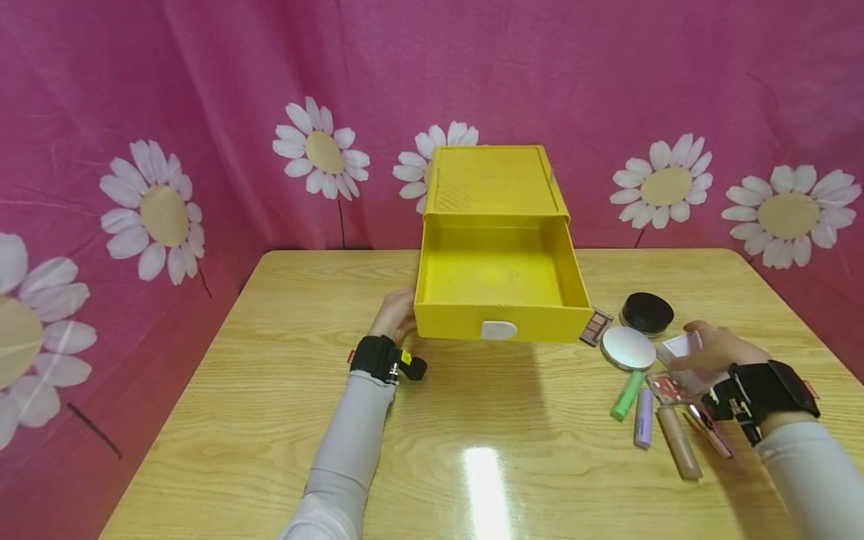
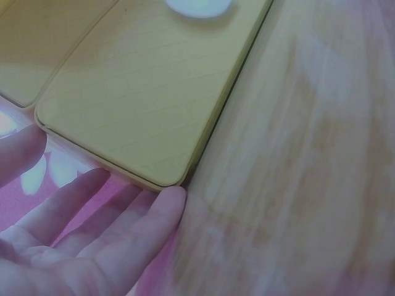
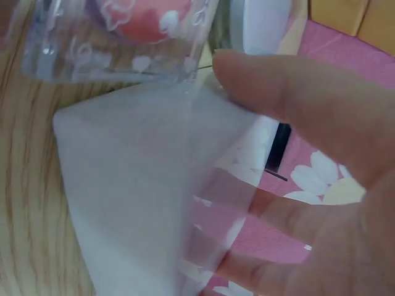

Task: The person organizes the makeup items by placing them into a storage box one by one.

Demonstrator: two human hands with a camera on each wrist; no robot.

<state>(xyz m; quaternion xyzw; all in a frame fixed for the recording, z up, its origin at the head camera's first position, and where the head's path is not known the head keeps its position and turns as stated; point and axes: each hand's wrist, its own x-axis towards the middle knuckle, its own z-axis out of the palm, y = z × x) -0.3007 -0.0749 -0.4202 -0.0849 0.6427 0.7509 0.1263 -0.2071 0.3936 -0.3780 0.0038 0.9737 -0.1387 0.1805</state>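
Beside the yellow drawer (image 1: 448, 321), my uncurled left hand (image 1: 394, 315) touches it; rightward, my right hand (image 1: 725, 349) pinches a translucent case (image 3: 123, 172), likely light, best edge-held.

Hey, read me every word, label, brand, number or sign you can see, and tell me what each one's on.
No text is readable.
Red tags on the wristbands: any print is too small to read.
Purple tube: possible print, too small.
Clear patterned case: white curls, no legible words.
Translucent case in the right hand: none visible.
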